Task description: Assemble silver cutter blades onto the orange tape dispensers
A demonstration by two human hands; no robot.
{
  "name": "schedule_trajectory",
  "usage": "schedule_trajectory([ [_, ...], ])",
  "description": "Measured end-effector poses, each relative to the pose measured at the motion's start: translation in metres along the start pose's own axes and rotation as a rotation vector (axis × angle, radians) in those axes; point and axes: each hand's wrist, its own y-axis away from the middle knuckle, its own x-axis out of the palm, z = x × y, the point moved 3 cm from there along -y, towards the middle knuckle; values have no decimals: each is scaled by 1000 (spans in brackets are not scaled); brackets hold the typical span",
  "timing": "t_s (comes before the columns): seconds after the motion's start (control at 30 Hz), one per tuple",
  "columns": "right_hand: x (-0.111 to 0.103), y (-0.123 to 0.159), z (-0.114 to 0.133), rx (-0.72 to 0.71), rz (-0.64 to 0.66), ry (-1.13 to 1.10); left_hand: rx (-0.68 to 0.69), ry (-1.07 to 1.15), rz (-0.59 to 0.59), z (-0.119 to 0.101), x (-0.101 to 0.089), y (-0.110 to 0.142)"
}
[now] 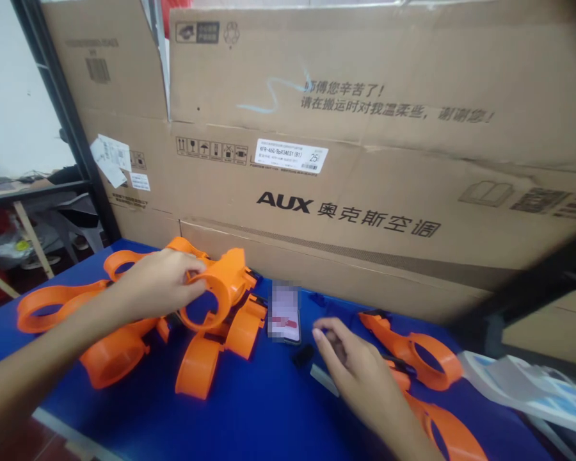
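Observation:
My left hand (pixel 180 275) is closed on the ring of an orange plastic tape dispenser (pixel 228 272), lifted over others at the back of the blue table. Below it lie more orange tape dispensers (pixel 199 366), partly overlapping. My right hand (pixel 345 358) hovers right of the middle with fingers loosely bent and apart, holding nothing I can see. Close to its fingertips are a small black part (pixel 303 355) and a pale flat strip (pixel 324 379), partly covered by the hand. Another orange dispenser (pixel 434 358) rests to the right of this hand.
A phone (pixel 284 314) lies on the blue table (pixel 254 416) between my hands. Behind stands a large cardboard sheet (pixel 365 160) with printing, against a black metal frame (pixel 70 115). At the right edge is a white and blue packet (pixel 532 394).

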Motion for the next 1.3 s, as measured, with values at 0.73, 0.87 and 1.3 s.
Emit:
schedule_trajectory([
  [0.73,-17,0,-3,483,-206,-1600,588,51,160,-87,97,14],
  [0.87,-31,-2,-11,445,-295,-1646,581,-100,150,-64,108,18],
  [1.3,-19,3,-6,418,-173,-1698,580,-153,87,-22,97,18],
])
